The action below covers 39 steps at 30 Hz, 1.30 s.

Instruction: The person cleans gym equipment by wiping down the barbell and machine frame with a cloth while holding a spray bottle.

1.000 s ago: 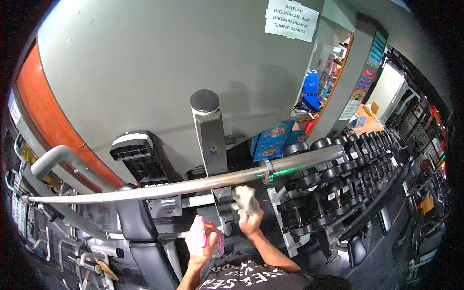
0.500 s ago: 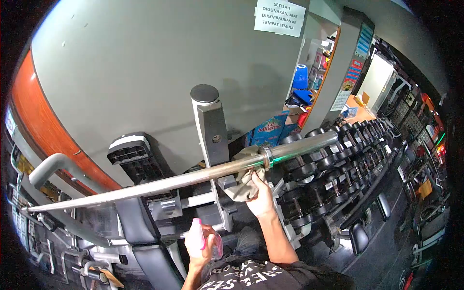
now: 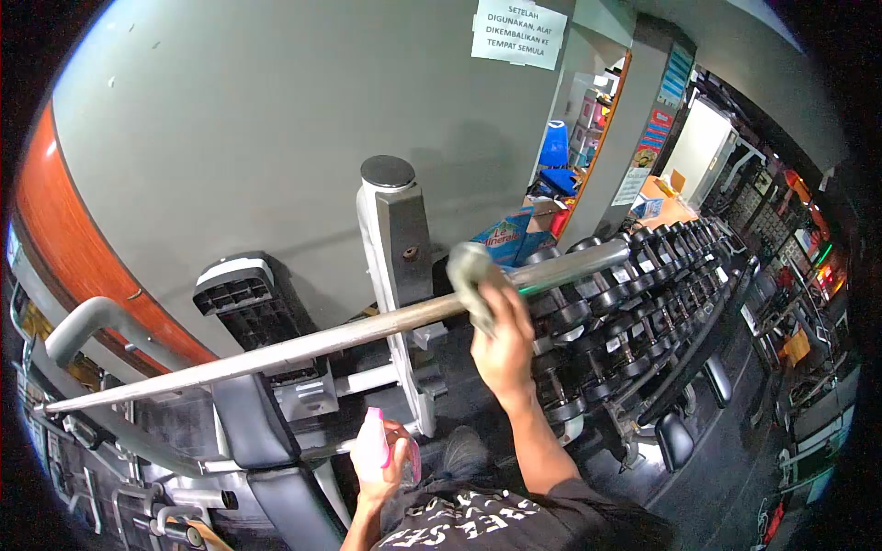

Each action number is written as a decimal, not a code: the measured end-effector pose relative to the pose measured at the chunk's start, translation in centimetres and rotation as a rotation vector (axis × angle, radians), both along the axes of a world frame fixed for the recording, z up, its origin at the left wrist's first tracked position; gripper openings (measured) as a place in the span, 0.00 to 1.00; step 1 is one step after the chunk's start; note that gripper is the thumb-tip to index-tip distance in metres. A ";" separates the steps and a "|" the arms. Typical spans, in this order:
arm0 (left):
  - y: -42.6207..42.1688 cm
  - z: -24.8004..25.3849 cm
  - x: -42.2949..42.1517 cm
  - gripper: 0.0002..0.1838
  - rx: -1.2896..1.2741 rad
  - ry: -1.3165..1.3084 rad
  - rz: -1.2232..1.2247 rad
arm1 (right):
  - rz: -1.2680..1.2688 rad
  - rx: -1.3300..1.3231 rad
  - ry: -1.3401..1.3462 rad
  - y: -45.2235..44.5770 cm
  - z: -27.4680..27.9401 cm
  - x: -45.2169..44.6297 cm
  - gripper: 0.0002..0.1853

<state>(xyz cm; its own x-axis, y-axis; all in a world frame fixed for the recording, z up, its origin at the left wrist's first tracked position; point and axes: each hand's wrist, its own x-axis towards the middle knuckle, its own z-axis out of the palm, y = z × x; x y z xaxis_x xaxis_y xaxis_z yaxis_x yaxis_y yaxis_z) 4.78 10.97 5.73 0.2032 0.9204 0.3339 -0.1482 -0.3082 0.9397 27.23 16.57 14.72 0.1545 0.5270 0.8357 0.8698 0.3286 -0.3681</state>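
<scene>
The right hand (image 3: 504,347) clutches a blurred cloth (image 3: 467,269) over the bar (image 3: 276,353), hiding part of it; the left hand (image 3: 392,461) grips a half-covered bottle (image 3: 375,427). From the right, a post (image 3: 410,248) at ten o'clock, dumbbells (image 3: 571,318) at two; from the left, a cut-off seat (image 3: 254,422) at nine.

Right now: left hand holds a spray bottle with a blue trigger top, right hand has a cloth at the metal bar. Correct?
One miss: the trigger top is pink, not blue; the head view shows it. The left hand does hold the spray bottle, and the right hand has the cloth at the metal bar.
</scene>
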 end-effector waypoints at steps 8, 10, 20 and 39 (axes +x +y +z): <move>-0.5 0.3 -0.7 0.08 0.105 0.217 0.083 | -0.151 -0.371 -0.163 3.7 2.0 -1.1 0.17; -0.9 0.0 -1.0 0.09 0.064 0.170 0.066 | -0.124 -0.397 -0.097 3.1 2.3 -1.4 0.22; -1.0 -0.3 -0.9 0.09 0.037 0.106 0.079 | 0.090 -0.032 0.085 0.9 -2.3 -2.0 0.29; -0.6 -0.8 -0.8 0.08 -0.046 0.138 0.013 | 0.432 -0.207 0.175 1.4 0.3 0.6 0.18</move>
<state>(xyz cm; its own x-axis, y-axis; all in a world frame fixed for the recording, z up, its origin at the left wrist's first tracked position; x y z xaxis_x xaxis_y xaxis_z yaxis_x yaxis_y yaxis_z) 3.94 10.33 4.92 0.2320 0.9369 0.2615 -0.0132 -0.2658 0.9639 27.79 17.98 14.99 0.0141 0.7258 0.6878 0.5905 0.5491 -0.5915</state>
